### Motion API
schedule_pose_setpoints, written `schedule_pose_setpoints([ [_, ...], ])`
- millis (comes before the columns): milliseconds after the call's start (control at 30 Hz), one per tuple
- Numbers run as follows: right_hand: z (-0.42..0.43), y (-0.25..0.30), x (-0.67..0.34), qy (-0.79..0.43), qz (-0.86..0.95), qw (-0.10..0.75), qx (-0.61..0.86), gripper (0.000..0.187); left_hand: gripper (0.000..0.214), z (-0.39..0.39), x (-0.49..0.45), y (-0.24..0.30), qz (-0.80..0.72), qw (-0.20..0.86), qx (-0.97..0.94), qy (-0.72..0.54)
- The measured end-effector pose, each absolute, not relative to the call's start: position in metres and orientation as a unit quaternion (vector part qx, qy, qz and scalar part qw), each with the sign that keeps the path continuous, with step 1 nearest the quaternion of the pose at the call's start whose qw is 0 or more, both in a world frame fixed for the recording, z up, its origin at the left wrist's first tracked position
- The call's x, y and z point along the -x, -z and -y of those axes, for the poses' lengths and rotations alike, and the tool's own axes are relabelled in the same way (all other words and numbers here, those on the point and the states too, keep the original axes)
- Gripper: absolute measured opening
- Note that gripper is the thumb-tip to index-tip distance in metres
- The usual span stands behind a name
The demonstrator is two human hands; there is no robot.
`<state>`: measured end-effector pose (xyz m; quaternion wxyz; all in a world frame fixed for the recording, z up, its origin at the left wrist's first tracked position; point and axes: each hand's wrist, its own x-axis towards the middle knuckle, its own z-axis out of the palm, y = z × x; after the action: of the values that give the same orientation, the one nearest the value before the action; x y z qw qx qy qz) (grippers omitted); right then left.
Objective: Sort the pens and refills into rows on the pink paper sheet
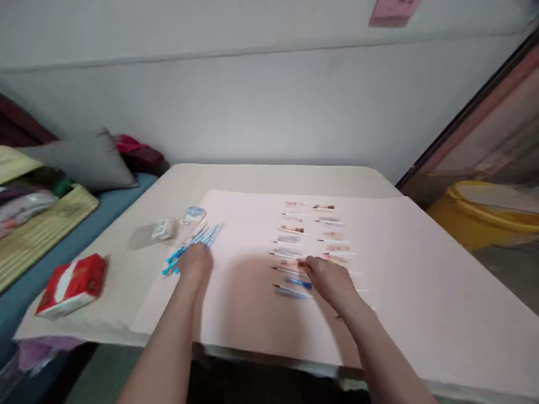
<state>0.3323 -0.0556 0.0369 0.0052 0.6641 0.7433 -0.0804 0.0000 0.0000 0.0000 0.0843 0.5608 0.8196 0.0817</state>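
Observation:
My left hand [195,261] is at the left edge of the pink sheet, curled over a loose bunch of light-blue pens [214,234]; its fingertips are mostly hidden. Near the middle, my right hand [330,276] is pinched at the brown end of a slim pen [290,263] in the left column. Below that pen lie a dark-blue pen [298,282] and a thin dark-tipped stick [290,291]. Two columns of clear, pinkish and brown-ended pens, with thin dark-tipped sticks among them, run up the sheet. My right hand and forearm hide part of the right column.
The pink sheet [240,210] covers much of the cream table [269,177]. A clear packet [164,228] and a blue-and-white package [195,213] lie on the left. Nearer is a red tissue pack [73,285]. A wall stands behind; a yellow tub [471,216] is at right.

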Motion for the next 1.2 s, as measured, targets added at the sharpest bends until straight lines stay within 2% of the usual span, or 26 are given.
schedule_pose_setpoints([
  [167,0.058,-0.041,-0.327,0.091,-0.747,-0.038,-0.658,0.024,0.022,-0.001,-0.003,-0.004,-0.819,0.09,-0.556,-0.107],
  [233,0.059,-0.043,-0.322,0.131,-0.744,-0.099,-0.648,0.021,0.017,-0.003,-0.006,-0.01,-0.813,0.113,-0.557,-0.126],
  [300,0.062,-0.045,-0.313,0.224,-0.729,-0.187,-0.62,0.019,0.015,-0.003,-0.017,-0.016,-0.795,0.149,-0.567,-0.154],
  [367,0.064,-0.046,-0.302,0.357,-0.684,-0.282,-0.57,0.017,0.021,0.004,-0.039,-0.022,-0.759,0.219,-0.574,-0.216],
  [433,0.065,-0.047,-0.289,0.478,-0.59,-0.364,-0.539,0.017,0.024,0.016,-0.068,-0.028,-0.659,0.397,-0.52,-0.372],
  [467,0.066,-0.046,-0.283,0.523,-0.533,-0.389,-0.539,0.019,0.025,0.024,-0.084,-0.031,-0.619,0.457,-0.498,-0.4],
  [533,0.067,-0.045,-0.273,0.582,-0.448,-0.417,-0.535,0.026,0.025,0.039,-0.113,-0.036,-0.58,0.51,-0.482,-0.413],
  [633,0.069,-0.041,-0.264,0.626,-0.412,-0.434,-0.5,0.028,0.023,0.056,-0.142,-0.04,-0.559,0.525,-0.504,-0.396],
  [767,0.068,-0.035,-0.266,0.606,-0.4,-0.469,-0.503,0.023,0.018,0.065,-0.155,-0.043,-0.551,0.468,-0.577,-0.38],
  [933,0.067,-0.037,-0.275,0.638,-0.368,-0.453,-0.502,0.02,0.017,0.058,-0.14,-0.047,-0.574,0.427,-0.581,-0.388],
  [1000,0.068,-0.039,-0.276,0.684,-0.357,-0.437,-0.462,0.022,0.024,0.053,-0.131,-0.05,-0.574,0.464,-0.503,-0.45],
  [1100,0.073,-0.041,-0.273,0.763,-0.328,-0.4,-0.388,0.027,0.035,0.047,-0.122,-0.054,-0.47,0.61,-0.354,-0.53],
  [1200,0.077,-0.043,-0.267,0.8,-0.316,-0.379,-0.34,0.027,0.029,0.045,-0.118,-0.056,-0.393,0.682,-0.262,-0.558],
])
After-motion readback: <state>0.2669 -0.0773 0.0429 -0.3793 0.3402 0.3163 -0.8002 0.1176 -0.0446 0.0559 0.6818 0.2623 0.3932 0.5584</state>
